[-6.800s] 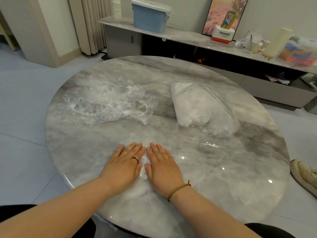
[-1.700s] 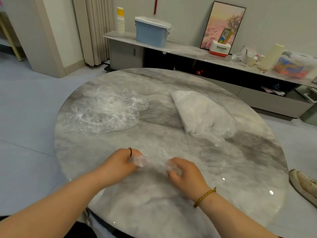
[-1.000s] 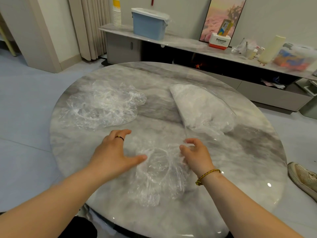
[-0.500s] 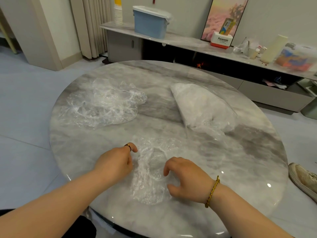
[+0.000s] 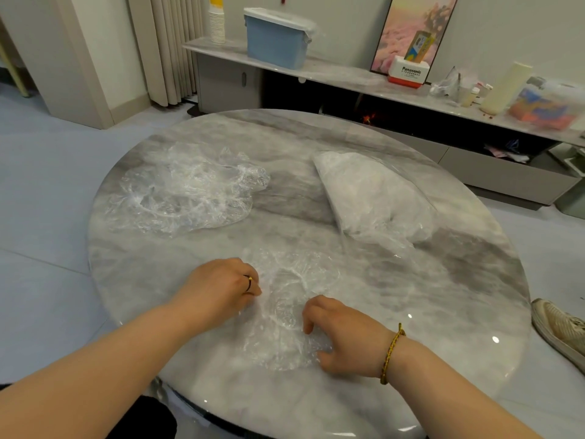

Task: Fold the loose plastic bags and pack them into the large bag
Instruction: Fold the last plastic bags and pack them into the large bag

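**Single bag spread flat, edges taken up for the first fold**

A single bag [image 5: 291, 312] of clear film is laid open at the lower centre of the frame, on the near part of the table [image 5: 443, 312]. Its left edge is pinched under the curled fingers of the left hand [image 5: 218, 289]. Its lower right edge is gathered between the bent fingers and thumb of the right hand [image 5: 342, 337]. A second ago both hands were held open over the film; now they are closed on it, and the bag, bunched between them shortly before, is flattened. Spreading is therefore judged finished and the first fold about to start. The pile of loose bags [image 5: 183, 191] is seen at the upper left of the table and the large bag [image 5: 373, 194] at the upper right, both well apart from the hands. Much packing is judged to remain.
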`<state>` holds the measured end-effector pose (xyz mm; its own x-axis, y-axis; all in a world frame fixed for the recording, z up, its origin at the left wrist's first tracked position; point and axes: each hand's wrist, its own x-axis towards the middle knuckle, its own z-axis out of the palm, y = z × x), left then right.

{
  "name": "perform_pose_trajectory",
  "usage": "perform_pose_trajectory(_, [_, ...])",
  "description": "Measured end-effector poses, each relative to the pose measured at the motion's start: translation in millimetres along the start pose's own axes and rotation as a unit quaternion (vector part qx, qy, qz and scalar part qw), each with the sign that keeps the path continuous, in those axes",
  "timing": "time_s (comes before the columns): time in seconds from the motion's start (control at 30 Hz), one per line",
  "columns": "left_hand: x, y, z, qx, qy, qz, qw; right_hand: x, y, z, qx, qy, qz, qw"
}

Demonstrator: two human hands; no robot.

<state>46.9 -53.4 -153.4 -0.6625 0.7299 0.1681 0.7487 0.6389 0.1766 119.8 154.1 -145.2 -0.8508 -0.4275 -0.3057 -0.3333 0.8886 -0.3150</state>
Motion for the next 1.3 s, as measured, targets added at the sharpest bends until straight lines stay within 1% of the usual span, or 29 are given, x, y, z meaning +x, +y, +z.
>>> perform_pose_trajectory(0.03, [-1, -1, -6, 0.006, -0.005, 0.002, 1.000, 0, 1, 1, -0.001, 0.002, 0.002, 1.000])
perform_pose_trajectory(0.13, [-10, -13, -18, 0.014, 0.020, 0.009, 1.000, 1, 5, 1, -0.003, 0.015, 0.005, 1.000])
perform_pose_trajectory(0.2, [-15, -18, -24, 0.025, 0.008, -0.016, 1.000, 1, 6, -1, -0.005, 0.015, 0.007, 1.000])
perform_pose_trajectory(0.23, [-15, -20, -26, 0.046, -0.013, -0.051, 0.998, 0, 6, -1, -0.006, 0.012, 0.009, 1.000])
perform_pose_trajectory(0.27, [-17, -26, -24, 0.067, -0.017, -0.063, 0.996, 0, 7, -2, -0.007, 0.009, 0.010, 1.000])
perform_pose_trajectory(0.3, [-19, -32, -19, 0.093, -0.037, -0.069, 0.993, 0, 7, -2, -0.010, 0.009, 0.011, 1.000])
perform_pose_trajectory(0.33, [-20, -32, -20, 0.093, -0.063, -0.097, 0.989, -1, 6, -2, -0.017, 0.011, 0.011, 1.000])
perform_pose_trajectory(0.4, [-20, -29, -21, 0.062, -0.052, -0.116, 0.990, -1, 5, -1, -0.034, 0.021, 0.016, 0.999])
perform_pose_trajectory(0.47, [-22, -24, -21, 0.013, -0.040, -0.097, 0.994, 1, 5, 1, -0.055, 0.042, 0.025, 0.997])
perform_pose_trajectory(0.53, [-23, -14, -19, -0.024, -0.067, -0.044, 0.996, 5, 5, 3, -0.056, 0.067, 0.033, 0.996])
perform_pose_trajectory(0.6, [-24, -4, -14, -0.044, -0.118, 0.007, 0.992, 8, 6, 5, -0.032, 0.095, 0.040, 0.994])
perform_pose_trajectory(0.67, [-25, -1, -3, -0.043, -0.138, 0.024, 0.989, 9, 7, 4, 0.026, 0.120, 0.067, 0.990])
perform_pose_trajectory(0.73, [-26, -1, 2, -0.050, -0.136, 0.020, 0.989, 9, 8, 2, 0.105, 0.152, 0.097, 0.978])
perform_pose_trajectory(0.77, [-27, -2, 4, -0.059, -0.122, 0.020, 0.991, 9, 9, 0, 0.139, 0.168, 0.107, 0.970])
perform_pose_trajectory(0.83, [-24, -5, 11, -0.077, -0.060, 0.025, 0.995, 10, 12, -1, 0.180, 0.194, 0.126, 0.956])
perform_pose_trajectory(0.87, [-21, -5, 12, -0.097, -0.030, 0.002, 0.995, 11, 13, -1, 0.196, 0.203, 0.137, 0.950])
perform_pose_trajectory(0.9, [-19, -6, 12, -0.111, -0.024, -0.028, 0.993, 12, 13, -2, 0.214, 0.214, 0.145, 0.942])
perform_pose_trajectory(1.0, [-18, -3, 15, -0.179, -0.058, -0.102, 0.977, 13, 13, -1, 0.260, 0.234, 0.158, 0.923])
perform_pose_trajectory(1.03, [-16, -2, 15, -0.219, -0.054, -0.132, 0.965, 14, 13, -1, 0.263, 0.235, 0.163, 0.921])
perform_pose_trajectory(1.13, [-12, 2, 12, -0.340, -0.014, -0.221, 0.914, 15, 12, 0, 0.246, 0.239, 0.181, 0.922])
perform_pose_trajectory(1.2, [-9, 4, 11, -0.338, 0.008, -0.269, 0.902, 17, 12, 1, 0.234, 0.247, 0.197, 0.920])
perform_pose_trajectory(1.3, [-6, 7, 6, -0.295, 0.014, -0.318, 0.901, 21, 12, 2, 0.207, 0.241, 0.227, 0.921])
